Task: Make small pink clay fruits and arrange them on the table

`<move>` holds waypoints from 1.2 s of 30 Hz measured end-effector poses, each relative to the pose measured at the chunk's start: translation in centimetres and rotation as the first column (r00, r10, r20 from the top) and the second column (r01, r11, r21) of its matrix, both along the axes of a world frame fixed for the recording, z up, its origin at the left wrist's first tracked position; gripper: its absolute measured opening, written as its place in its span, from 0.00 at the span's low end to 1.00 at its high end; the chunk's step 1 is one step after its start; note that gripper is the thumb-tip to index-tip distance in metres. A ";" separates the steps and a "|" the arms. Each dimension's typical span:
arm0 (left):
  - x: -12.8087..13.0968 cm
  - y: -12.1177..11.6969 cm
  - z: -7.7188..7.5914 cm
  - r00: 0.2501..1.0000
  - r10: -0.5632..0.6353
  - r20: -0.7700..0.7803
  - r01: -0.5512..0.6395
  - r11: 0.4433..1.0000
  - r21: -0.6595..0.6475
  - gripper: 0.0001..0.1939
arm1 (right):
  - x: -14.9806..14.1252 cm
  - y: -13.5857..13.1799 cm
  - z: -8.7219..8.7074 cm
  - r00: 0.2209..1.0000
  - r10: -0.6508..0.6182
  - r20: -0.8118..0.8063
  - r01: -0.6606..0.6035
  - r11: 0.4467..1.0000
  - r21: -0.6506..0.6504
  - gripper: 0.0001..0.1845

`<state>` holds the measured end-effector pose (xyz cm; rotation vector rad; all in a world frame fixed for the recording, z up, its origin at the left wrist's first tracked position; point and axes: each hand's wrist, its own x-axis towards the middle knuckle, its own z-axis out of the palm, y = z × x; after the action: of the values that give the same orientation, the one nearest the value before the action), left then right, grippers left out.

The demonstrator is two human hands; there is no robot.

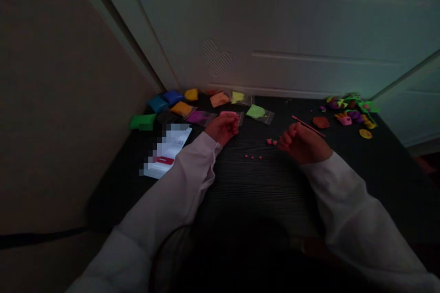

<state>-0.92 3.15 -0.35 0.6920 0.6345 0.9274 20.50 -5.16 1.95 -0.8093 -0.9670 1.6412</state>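
Observation:
My left hand hovers by a bag of pink clay, its fingers curled in together. Anything between those fingertips is too small or dark to make out. Across from it, my right hand is also closed, with the fingers bent towards the thumb and their contents hidden. Just left of its fingertips lie small pink clay pieces. Three tiny pink clay balls rest in a row on the black table between my hands. Behind my right hand is a thin pink stick.
Bags of coloured clay, among them a green bag and a light-green bag, line the back left. A lit phone lies beside my left sleeve. Red clay and colourful clay figures occupy the back right, before a white panel.

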 end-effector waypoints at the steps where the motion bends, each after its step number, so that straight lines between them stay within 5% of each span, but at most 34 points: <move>1: 0.0 0.0 0.0 1.000 0.004 0.004 -0.004 1.000 0.009 0.04 | 0.0 0.1 -0.1 1.000 0.006 -0.013 -0.006 1.000 -0.004 0.14; 36: -0.4 0.0 0.0 1.000 -0.001 0.029 0.002 1.000 -0.026 0.04 | -0.8 0.1 -1.7 0.998 0.060 0.023 -0.057 0.994 -0.098 0.09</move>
<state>-1.31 3.19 -0.36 0.6550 0.6190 0.9249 19.68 -5.08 0.28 -0.8765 -0.9426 1.7428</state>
